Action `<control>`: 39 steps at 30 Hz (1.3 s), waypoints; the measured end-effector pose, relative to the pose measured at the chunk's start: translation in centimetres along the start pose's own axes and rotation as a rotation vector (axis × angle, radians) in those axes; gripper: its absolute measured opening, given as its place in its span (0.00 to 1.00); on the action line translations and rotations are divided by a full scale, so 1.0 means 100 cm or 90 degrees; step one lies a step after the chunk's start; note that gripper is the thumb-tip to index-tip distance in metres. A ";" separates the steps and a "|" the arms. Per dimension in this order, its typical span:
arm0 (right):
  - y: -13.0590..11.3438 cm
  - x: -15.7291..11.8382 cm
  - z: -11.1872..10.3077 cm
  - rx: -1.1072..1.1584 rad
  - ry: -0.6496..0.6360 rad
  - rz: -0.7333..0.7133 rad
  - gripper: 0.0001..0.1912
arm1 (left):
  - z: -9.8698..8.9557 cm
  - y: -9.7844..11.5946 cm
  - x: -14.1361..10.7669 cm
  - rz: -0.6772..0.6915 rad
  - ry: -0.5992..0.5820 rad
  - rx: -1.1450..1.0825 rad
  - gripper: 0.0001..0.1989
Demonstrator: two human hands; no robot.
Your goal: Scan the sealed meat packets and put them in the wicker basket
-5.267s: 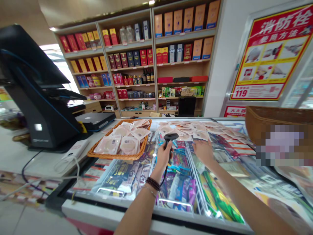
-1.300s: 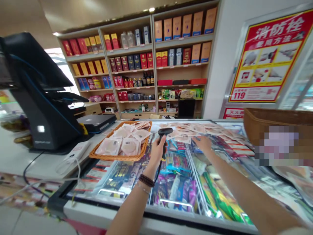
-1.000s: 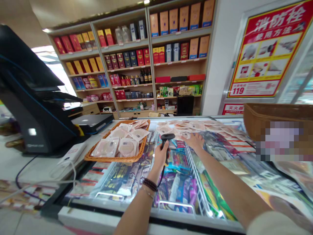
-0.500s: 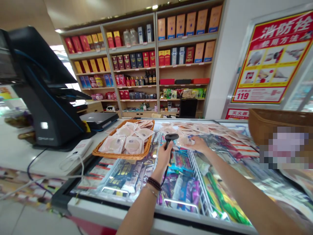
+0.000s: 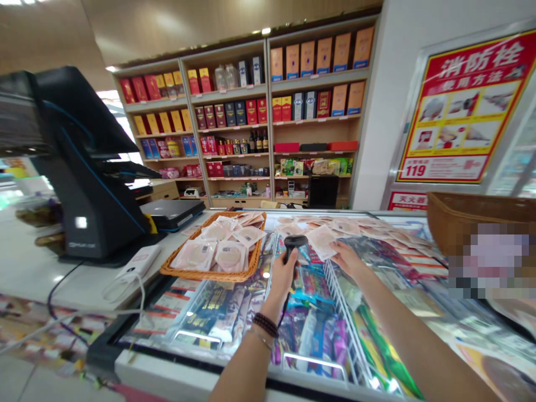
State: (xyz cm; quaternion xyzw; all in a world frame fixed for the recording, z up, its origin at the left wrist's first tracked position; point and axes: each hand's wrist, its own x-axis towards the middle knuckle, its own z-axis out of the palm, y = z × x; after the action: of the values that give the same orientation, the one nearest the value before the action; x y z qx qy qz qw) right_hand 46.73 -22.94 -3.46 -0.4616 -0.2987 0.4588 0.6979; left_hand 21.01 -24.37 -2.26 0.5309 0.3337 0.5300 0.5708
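My left hand (image 5: 282, 279), with beaded bracelets on the wrist, is shut around the grip of a black corded handheld barcode scanner (image 5: 295, 242). Just right of the scanner's head, my right hand (image 5: 345, 255) holds a flat, pale pink sealed food pack (image 5: 321, 242) by its edge. The pack is tilted and hangs above the glass lid of a chest freezer (image 5: 234, 312). Both hands are over that lid. Several similar packs (image 5: 318, 223) lie spread across its far end.
A wicker basket (image 5: 209, 273) of sealed packs stands left of my hands, beside a black POS terminal (image 5: 92, 167) and a white power bank (image 5: 138, 262). A brown basket (image 5: 456, 215), partly blurred, sits at the right. Wooden shelves of boxed liquor (image 5: 234, 111) stand behind.
My right hand has lifted a pack from the spread on the lid and brought it next to the scanner. My left hand keeps the scanner. The view has shifted slightly.
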 end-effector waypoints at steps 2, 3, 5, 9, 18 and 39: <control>0.005 0.002 -0.003 0.048 0.027 0.008 0.14 | 0.002 0.000 -0.002 0.005 -0.009 0.002 0.35; 0.007 0.003 -0.003 0.056 0.041 0.015 0.14 | 0.004 -0.001 -0.003 0.006 -0.015 0.001 0.36; 0.008 0.004 -0.003 0.083 0.060 -0.001 0.15 | 0.007 0.000 -0.005 0.005 -0.028 -0.001 0.37; 0.011 0.003 0.002 0.132 0.104 -0.025 0.13 | 0.013 0.000 -0.010 0.002 -0.065 0.003 0.39; 0.006 -0.005 0.000 0.083 0.083 0.027 0.04 | 0.019 -0.002 -0.016 -0.008 -0.111 -0.003 0.39; 0.002 -0.028 0.015 0.057 0.036 -0.014 0.05 | 0.019 0.016 -0.026 0.007 -0.164 0.005 0.43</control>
State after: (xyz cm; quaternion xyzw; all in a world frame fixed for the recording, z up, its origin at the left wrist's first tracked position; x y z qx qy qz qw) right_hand 44.28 -24.93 -3.02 -0.4395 -0.2629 0.4507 0.7311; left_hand 21.88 -27.52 -0.73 0.5984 0.2568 0.4592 0.6042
